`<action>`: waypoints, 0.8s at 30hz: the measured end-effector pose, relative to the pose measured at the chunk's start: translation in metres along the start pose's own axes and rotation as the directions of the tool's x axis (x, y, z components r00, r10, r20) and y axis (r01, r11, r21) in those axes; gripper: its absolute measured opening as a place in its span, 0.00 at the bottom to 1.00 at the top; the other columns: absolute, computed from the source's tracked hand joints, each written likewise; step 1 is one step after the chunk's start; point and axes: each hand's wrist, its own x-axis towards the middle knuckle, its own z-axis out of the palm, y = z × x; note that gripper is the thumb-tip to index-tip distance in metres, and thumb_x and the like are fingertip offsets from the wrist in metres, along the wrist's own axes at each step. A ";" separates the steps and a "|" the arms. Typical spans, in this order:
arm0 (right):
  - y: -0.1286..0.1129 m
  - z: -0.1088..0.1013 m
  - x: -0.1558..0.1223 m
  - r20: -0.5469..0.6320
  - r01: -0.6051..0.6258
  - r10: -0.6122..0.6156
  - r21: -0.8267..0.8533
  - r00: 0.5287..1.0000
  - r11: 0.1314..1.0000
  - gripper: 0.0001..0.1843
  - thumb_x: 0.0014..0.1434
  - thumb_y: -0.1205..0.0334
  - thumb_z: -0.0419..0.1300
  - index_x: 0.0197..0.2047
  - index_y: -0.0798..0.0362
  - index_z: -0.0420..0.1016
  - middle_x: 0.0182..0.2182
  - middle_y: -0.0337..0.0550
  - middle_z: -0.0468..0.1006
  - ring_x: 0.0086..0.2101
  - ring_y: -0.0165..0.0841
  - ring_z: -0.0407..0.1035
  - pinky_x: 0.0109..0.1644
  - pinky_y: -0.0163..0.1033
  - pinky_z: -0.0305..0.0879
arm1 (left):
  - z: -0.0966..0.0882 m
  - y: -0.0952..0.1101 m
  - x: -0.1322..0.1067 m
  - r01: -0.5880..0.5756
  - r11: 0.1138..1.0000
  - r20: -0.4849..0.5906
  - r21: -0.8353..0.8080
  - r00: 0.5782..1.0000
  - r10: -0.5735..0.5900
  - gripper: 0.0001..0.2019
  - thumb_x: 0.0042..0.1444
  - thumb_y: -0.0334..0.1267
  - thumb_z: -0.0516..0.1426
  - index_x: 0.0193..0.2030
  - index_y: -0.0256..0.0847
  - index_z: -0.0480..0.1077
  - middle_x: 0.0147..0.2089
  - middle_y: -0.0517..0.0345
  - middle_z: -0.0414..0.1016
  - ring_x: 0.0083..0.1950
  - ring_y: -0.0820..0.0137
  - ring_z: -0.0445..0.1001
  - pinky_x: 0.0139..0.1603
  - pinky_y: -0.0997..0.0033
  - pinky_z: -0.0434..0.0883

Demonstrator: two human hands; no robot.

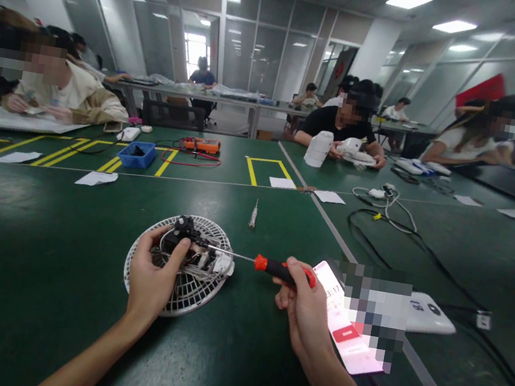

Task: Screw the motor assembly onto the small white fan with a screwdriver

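A round white fan grille (190, 297) lies on the green table, with a black motor unit (180, 233), wires and white plastic parts on top of it. My left hand (154, 264) grips the black motor unit, thumb on the near side and fingers behind. In my right hand (302, 296) is a screwdriver (277, 269) with a red and black handle. Its shaft points left and reaches the parts beside the motor; the exact contact of the tip cannot be made out. A small clear-handled screwdriver (254, 215) lies beyond the grille.
A lit phone (352, 337) lies right of my right hand, beside a white device (434, 315) and black cables (433, 262). Farther back are a blue bin (136, 156), an orange multimeter (201, 145) and papers (96, 178). Across the table a person handles white fan parts (351, 148).
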 end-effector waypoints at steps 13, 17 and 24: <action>-0.012 -0.002 -0.005 0.044 -0.079 0.069 0.258 0.997 0.963 0.22 0.38 0.60 0.74 0.40 0.48 0.79 0.38 0.41 0.80 0.41 0.40 0.72 0.37 0.41 0.73 | -0.005 -0.002 0.012 -0.378 0.915 0.115 0.141 0.924 0.364 0.29 0.60 0.51 0.61 0.66 0.47 0.63 0.61 0.49 0.70 0.61 0.58 0.72 0.67 0.48 0.69; -0.010 -0.002 -0.006 0.043 -0.036 0.025 0.266 0.999 0.963 0.25 0.36 0.65 0.71 0.43 0.47 0.80 0.39 0.41 0.80 0.42 0.39 0.72 0.42 0.42 0.72 | -0.003 -0.003 0.008 -0.278 0.954 0.097 0.110 0.958 0.268 0.30 0.59 0.51 0.62 0.66 0.48 0.63 0.58 0.50 0.75 0.59 0.58 0.75 0.65 0.50 0.71; -0.004 0.000 -0.004 0.019 -0.008 0.006 0.150 1.000 0.989 0.19 0.45 0.53 0.77 0.37 0.49 0.77 0.23 0.32 0.70 0.24 0.28 0.60 0.29 0.35 0.62 | -0.002 -0.003 0.008 -0.267 0.959 0.059 0.091 0.963 0.262 0.35 0.52 0.53 0.67 0.63 0.45 0.65 0.56 0.49 0.75 0.57 0.59 0.76 0.61 0.52 0.74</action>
